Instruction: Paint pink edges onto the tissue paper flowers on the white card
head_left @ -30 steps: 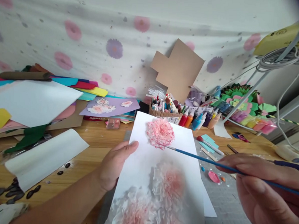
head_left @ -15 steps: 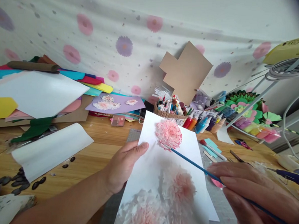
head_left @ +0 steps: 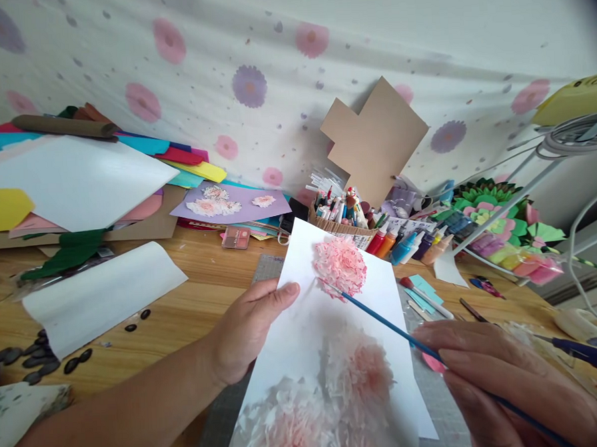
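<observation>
Pale cloth printed with pink and purple flowers hangs behind your wooden table. The white sheet slants away from you above a grey cutting mat; you have the ruffled pink flower on its far part. Nearer you on the same sheet are larger white ruffled flowers with pink centres.

Your two hands are apart. Your left hand pinches the sheet's left edge, thumb on top, the other fingers mostly hidden beneath. Your right hand, right of the sheet, grips a thin blue-handled paintbrush between thumb and fingers. You have its tip at the pink flower's near left edge; whether it touches the petals, you cannot tell from this view.

Just beyond the sheet's far edge you have a cardboard box of pens, with squeeze bottles of paint to its right and a notched brown cardboard piece standing behind. Beyond the sheet, to the left, lies purple card bearing small ruffled flowers, with a pink compact just in front. Left of the sheet, well apart, are curled white paper and dark pebble-like pieces. To its right sits a red-tipped brush.
</observation>
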Motion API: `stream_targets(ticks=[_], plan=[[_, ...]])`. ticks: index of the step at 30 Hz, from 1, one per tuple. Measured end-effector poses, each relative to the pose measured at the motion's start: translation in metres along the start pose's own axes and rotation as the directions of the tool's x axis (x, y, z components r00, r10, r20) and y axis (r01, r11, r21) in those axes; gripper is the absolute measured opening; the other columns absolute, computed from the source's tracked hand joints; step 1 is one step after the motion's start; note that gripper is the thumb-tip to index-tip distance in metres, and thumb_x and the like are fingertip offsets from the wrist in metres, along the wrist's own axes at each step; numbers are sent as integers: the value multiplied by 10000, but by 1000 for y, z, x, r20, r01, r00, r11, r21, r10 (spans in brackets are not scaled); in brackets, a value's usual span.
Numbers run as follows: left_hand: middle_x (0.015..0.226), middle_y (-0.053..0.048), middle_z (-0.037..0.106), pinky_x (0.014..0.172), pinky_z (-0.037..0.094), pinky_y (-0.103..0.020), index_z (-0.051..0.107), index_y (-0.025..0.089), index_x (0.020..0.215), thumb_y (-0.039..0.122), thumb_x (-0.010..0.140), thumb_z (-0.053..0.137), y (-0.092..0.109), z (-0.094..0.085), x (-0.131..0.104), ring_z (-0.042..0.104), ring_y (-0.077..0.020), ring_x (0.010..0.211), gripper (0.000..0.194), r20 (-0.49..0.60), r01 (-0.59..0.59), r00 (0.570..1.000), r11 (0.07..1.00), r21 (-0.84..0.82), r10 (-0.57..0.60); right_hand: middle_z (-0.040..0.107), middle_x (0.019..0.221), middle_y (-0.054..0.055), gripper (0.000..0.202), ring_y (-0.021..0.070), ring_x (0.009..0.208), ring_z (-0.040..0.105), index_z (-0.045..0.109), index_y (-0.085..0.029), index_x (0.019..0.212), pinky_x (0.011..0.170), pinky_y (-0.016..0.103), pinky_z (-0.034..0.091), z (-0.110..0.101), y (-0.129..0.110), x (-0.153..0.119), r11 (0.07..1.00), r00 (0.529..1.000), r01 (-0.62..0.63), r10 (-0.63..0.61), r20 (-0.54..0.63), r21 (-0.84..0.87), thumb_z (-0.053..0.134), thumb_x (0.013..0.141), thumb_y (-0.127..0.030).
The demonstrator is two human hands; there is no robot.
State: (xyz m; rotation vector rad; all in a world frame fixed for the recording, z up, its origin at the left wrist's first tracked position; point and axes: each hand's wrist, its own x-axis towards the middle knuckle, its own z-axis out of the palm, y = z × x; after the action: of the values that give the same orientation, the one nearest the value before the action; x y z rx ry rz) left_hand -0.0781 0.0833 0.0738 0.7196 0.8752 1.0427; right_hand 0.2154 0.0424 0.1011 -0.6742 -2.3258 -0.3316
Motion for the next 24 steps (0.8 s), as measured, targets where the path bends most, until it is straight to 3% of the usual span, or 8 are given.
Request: stream_targets(ticks=[9,15,19,24], plan=[[733,-80,791,622,539,-285,808,158,857,526,566,910,2,2,0,694,-223,674,479,-26,3,1000,1000,6,-3,736,1194,64,473,191,1087,721,657,-215,1244,983,299,598,0,4,-5,1000,1000,-2,1,-15,-24,605,817,-20],[757,-81,798,633,547,-299,805,157,877,513,596,898,0,2,0,707,-230,660,463,-8,0,1000,1000,-1,0,750,1167,58,469,200,1070,730,651,-230,1246,954,297,613,-3,2,-6,999,1000,-29,30,9,-34,616,822,-33],[759,-81,800,624,545,-309,803,154,880,510,609,892,0,2,0,710,-234,623,456,-10,-4,1000,1000,5,4,767,1119,53,385,207,1011,750,673,-243,1199,891,288,637,-1,1,-5,996,997,-70,68,-44,-46,611,854,-84],[755,-87,799,624,543,-323,801,149,863,503,599,894,2,3,-1,714,-250,631,451,-11,-4,1000,1000,0,4,773,1086,71,378,216,1010,750,671,-198,1175,896,294,636,1,-2,6,999,1000,-23,23,-11,-27,637,822,-67]])
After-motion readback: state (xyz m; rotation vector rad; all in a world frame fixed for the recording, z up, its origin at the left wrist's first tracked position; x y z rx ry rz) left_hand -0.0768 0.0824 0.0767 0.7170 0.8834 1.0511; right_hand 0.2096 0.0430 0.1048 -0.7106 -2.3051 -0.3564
